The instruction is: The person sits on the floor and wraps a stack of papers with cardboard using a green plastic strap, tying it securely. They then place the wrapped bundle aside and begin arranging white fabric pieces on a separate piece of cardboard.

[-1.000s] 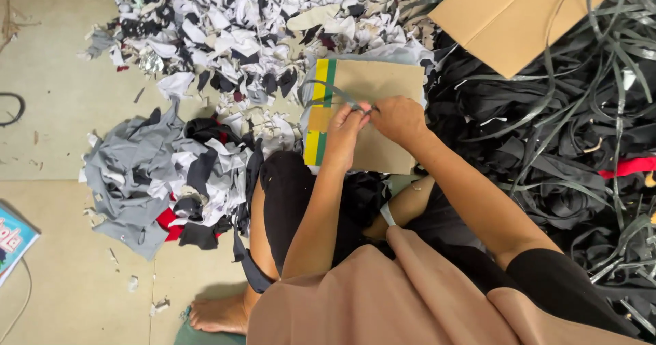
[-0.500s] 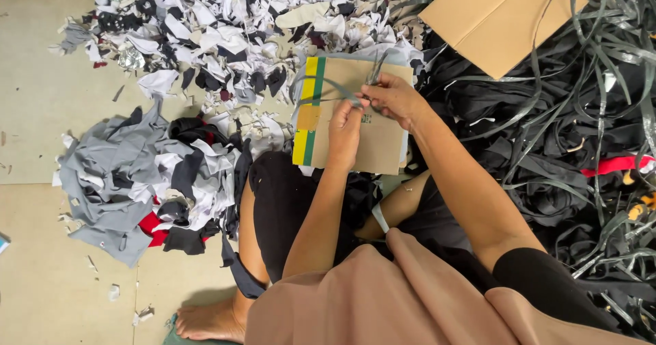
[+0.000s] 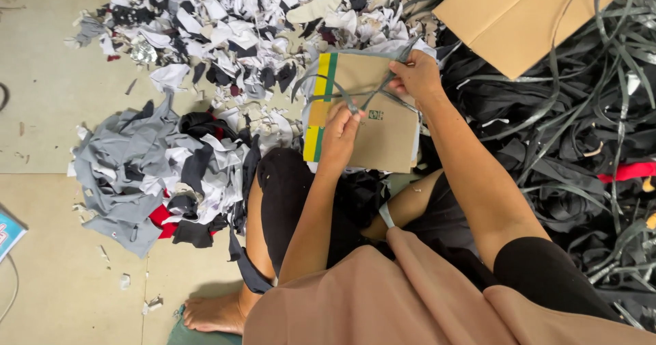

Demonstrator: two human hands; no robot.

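Two sets of fingers are clamped on one grey fabric strip [image 3: 355, 100]: I see my left hand [image 3: 339, 134] pinching its lower end, my right hand [image 3: 417, 77] gripping its upper end. I note the strip stretched across a small cardboard sheet [image 3: 383, 136] with a yellow and green edge, lying on the floor [image 3: 48, 113] before my knees. Left of it sits a pile of grey and black cloth scraps [image 3: 154, 174]; right, a tangle of dark strips [image 3: 574, 140] under a larger cardboard piece [image 3: 519, 17].
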